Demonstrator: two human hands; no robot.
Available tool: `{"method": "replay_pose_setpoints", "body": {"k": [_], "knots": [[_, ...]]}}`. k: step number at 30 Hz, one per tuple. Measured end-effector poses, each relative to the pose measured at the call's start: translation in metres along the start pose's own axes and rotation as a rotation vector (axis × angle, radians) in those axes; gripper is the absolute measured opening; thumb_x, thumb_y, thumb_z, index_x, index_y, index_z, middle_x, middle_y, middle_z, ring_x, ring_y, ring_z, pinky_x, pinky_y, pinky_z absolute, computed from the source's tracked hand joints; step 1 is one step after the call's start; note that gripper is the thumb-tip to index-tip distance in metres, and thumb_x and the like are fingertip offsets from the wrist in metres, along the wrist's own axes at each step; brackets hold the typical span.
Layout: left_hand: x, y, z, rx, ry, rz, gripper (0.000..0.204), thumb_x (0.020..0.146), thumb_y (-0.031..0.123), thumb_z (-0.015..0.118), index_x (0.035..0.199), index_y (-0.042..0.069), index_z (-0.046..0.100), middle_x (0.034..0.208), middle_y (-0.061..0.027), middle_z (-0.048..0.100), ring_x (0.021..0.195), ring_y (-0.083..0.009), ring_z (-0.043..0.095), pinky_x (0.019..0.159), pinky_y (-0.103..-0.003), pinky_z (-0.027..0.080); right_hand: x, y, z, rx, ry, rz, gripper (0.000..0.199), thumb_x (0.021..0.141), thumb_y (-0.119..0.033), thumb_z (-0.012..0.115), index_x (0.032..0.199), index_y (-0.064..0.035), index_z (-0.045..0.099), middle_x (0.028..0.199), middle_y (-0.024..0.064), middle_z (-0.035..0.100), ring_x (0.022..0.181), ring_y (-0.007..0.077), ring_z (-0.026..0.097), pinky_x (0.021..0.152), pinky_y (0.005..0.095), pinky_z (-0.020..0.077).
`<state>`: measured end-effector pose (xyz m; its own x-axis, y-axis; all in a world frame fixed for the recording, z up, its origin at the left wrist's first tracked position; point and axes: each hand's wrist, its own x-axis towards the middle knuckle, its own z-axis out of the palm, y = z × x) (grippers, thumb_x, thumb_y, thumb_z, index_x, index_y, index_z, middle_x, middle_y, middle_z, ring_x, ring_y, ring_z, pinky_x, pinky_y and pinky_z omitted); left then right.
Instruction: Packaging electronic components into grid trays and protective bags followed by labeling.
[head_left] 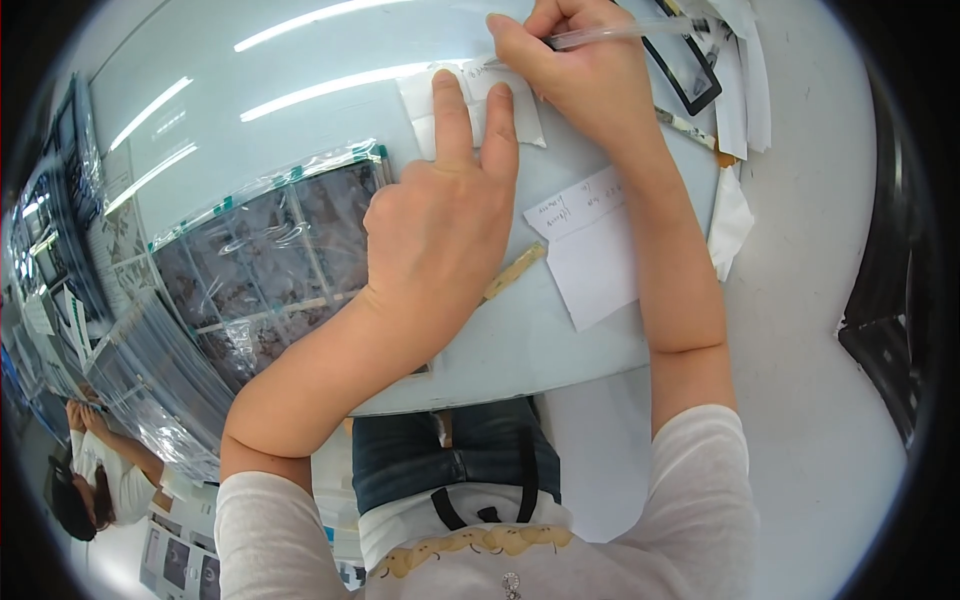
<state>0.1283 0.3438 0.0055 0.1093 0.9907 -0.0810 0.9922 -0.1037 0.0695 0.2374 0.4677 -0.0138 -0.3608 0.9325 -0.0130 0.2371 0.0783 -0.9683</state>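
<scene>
My right hand (592, 85) is closed round a clear-barrelled pen (612, 34), its tip down at the upper part of a small white paper piece or packet (519, 120). Some handwriting shows there, beside the tip. Two fingers of my left hand (435, 225) lie stretched and spread on that white piece, pressing it to the table; the other fingers are tucked under and partly hidden. Below and to the right, a torn slip of paper (592, 265) with handwritten notes lies by my right forearm.
Clear plastic bags with dark contents (270, 240) lie left of my left hand, near stacked plastic sleeves (150, 365). A narrow yellowish strip (516, 270) sits beside the slip. A black-framed object (690, 75) and white papers (733, 120) lie right. Another person (110, 480) works at far left.
</scene>
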Motion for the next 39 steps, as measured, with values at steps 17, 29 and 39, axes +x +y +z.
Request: {"method": "replay_pose_setpoints", "body": {"k": [17, 29, 39], "knots": [[0.001, -0.001, 0.002, 0.023, 0.061, 0.036, 0.059, 0.072, 0.016, 0.060, 0.131, 0.010, 0.053, 0.131, -0.0264, 0.050, 0.043, -0.0133, 0.056, 0.034, -0.028, 0.045, 0.003, 0.000, -0.003, -0.186, 0.061, -0.006, 0.028, 0.078, -0.009, 0.068, 0.060, -0.0049, 0.047, 0.053, -0.0007, 0.047, 0.051, 0.0049, 0.040, 0.046, 0.0240, 0.0324], [0.001, -0.001, 0.002, 0.023, 0.066, 0.044, 0.060, 0.071, 0.015, 0.060, 0.130, 0.008, 0.053, 0.131, -0.0275, 0.049, 0.043, -0.0122, 0.055, 0.035, -0.027, 0.045, 0.012, 0.019, 0.001, 0.285, 0.006, -0.636, 0.027, 0.078, -0.008, 0.066, 0.060, -0.0041, 0.046, 0.054, 0.0004, 0.048, 0.052, 0.0061, 0.041, 0.047, 0.0244, 0.0332], [0.001, -0.002, 0.002, 0.014, 0.074, 0.049, 0.060, 0.072, 0.014, 0.059, 0.131, 0.007, 0.053, 0.131, -0.0286, 0.049, 0.042, -0.0122, 0.055, 0.035, -0.028, 0.045, 0.002, -0.001, -0.009, -0.175, 0.039, -0.001, 0.026, 0.079, -0.007, 0.065, 0.062, -0.0049, 0.045, 0.054, -0.0009, 0.046, 0.052, 0.0053, 0.040, 0.046, 0.0233, 0.0328]]}}
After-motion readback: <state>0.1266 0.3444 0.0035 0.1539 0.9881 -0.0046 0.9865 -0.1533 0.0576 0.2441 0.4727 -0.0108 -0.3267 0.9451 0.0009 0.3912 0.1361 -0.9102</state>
